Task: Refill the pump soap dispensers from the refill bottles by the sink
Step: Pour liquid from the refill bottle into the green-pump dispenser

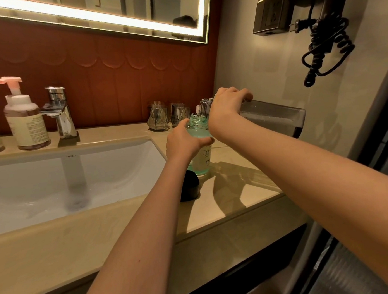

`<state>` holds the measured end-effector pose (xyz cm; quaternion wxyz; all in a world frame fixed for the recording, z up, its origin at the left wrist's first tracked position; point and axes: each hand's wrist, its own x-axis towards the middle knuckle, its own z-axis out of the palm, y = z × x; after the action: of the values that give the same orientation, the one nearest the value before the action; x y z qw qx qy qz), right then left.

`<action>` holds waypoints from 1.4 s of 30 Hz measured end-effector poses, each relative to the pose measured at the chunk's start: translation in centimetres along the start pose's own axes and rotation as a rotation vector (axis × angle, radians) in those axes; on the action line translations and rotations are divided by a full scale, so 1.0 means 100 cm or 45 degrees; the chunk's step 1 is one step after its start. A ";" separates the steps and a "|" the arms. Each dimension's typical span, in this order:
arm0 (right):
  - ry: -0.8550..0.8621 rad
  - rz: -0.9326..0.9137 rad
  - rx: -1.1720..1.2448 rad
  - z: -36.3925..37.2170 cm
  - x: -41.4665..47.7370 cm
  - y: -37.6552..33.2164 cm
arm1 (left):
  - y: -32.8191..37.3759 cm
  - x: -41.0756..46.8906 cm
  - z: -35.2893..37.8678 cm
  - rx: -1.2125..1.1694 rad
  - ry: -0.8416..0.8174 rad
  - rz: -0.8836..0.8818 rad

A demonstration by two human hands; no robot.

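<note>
The left hand (183,143) grips the green dispenser bottle (202,157) around its upper part, the thumb lying across the front and the other fingers curled behind it. This bottle stands upright on the tabletop (236,189), just right of the sink (54,178), and its mouth is open with no pump on it. It holds a green liquid.

The right hand (227,108) holds the refill bottle (275,117) near its neck, with its fingers clenched over the top of it. The refill bottle is tilted almost flat, and its threaded neck points to the left and sits directly over the open mouth of the green bottle. I cannot tell if liquid is running out.

A black cap (190,188) stands on the tabletop just in front of the green bottle, partly hidden by the left forearm. Two glasses (158,118) stand behind, near the wall. On the far side of the sink there is a chrome faucet (60,111), and beside it a pump bottle (24,120) with a pink head. A hair dryer (317,25) with a coiled cord hangs on the right wall.
</note>
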<state>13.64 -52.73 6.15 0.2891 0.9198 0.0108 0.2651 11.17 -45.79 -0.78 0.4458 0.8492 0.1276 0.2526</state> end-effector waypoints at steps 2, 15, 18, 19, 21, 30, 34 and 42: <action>-0.003 0.015 0.002 0.000 0.001 -0.001 | 0.000 -0.001 0.000 0.001 -0.002 0.010; 0.017 0.000 0.001 0.000 -0.002 0.001 | 0.001 -0.001 -0.001 0.003 -0.002 0.013; 0.019 0.001 0.000 0.000 -0.002 0.001 | 0.001 -0.001 0.000 0.003 -0.002 0.012; 0.017 0.000 0.001 0.000 -0.002 0.001 | 0.001 -0.001 -0.001 0.001 -0.003 0.013; 0.015 0.002 0.003 0.000 -0.002 0.001 | 0.001 -0.001 -0.001 -0.002 -0.003 0.014; -0.002 0.027 0.013 0.001 0.001 -0.001 | 0.001 -0.001 0.000 -0.005 -0.002 0.010; -0.004 0.015 0.003 0.000 0.000 -0.001 | 0.000 0.000 0.000 -0.010 0.000 0.019; 0.006 0.008 0.003 0.000 -0.001 -0.001 | -0.001 0.000 0.001 -0.013 0.006 0.016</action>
<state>13.58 -52.66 6.12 0.2870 0.9196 0.0090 0.2682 11.24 -45.76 -0.85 0.4484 0.8471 0.1218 0.2580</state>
